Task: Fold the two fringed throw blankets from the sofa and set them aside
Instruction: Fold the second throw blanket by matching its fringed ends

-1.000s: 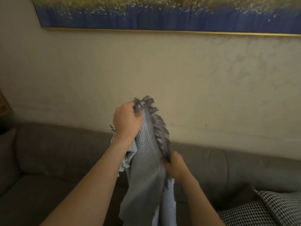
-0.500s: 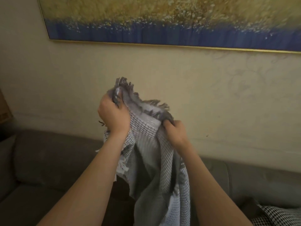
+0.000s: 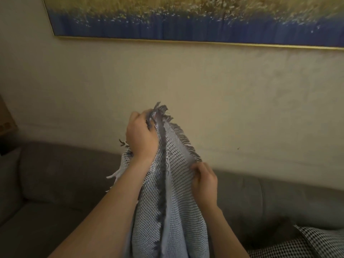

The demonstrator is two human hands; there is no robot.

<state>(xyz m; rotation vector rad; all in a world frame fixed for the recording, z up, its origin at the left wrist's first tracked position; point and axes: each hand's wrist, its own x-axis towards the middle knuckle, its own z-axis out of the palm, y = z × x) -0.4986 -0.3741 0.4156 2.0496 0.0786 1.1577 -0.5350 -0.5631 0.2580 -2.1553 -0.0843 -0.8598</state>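
A grey-blue waffle-weave fringed blanket (image 3: pixel 173 205) hangs in front of me above the grey sofa (image 3: pixel 61 175). My left hand (image 3: pixel 141 136) is shut on its top corner, where dark fringe sticks up. My right hand (image 3: pixel 204 181) sits lower and to the right, pinching the fringed edge of the same blanket. The cloth drops out of view at the bottom between my forearms. A black-and-white houndstooth fabric (image 3: pixel 305 243) lies on the sofa at the lower right; I cannot tell whether it is the second blanket or a cushion.
A beige wall (image 3: pixel 242 108) rises behind the sofa, with a large gold-framed blue and gold painting (image 3: pixel 186 19) across the top. A brown object (image 3: pixel 6 121) pokes in at the left edge.
My right hand has slid down along the fringed edge, away from the left hand, after coming up close to it. The left hand still grips the top corner.
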